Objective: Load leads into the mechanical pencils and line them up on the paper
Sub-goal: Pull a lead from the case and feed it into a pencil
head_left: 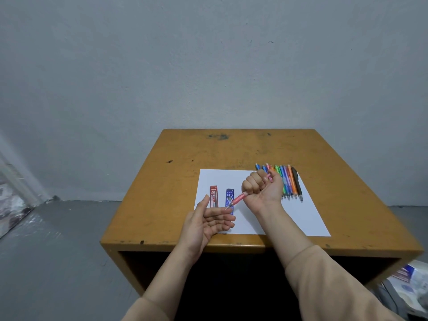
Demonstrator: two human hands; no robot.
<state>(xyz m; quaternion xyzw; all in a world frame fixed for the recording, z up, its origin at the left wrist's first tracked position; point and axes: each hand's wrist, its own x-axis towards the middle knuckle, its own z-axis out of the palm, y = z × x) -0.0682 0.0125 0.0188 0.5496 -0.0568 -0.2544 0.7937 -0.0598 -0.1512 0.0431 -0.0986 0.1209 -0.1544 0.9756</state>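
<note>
My right hand [260, 187] grips a pink mechanical pencil [238, 200] in a fist above the white paper [301, 218], its tip pointing down-left toward my left hand [208, 221]. That hand is open, palm up, fingers straight, just under the pencil tip; nothing can be made out in it. A red lead case [214, 196] and a blue lead case [229, 200] lie side by side on the paper's left part. Several coloured mechanical pencils [288, 181] lie in a row at the paper's far right corner, partly hidden by my right hand.
The paper lies on a worn yellow-brown wooden table [176, 181] against a grey wall. Grey floor lies to the left. Some packaged items [414, 281] sit on the floor at the lower right, beside the table.
</note>
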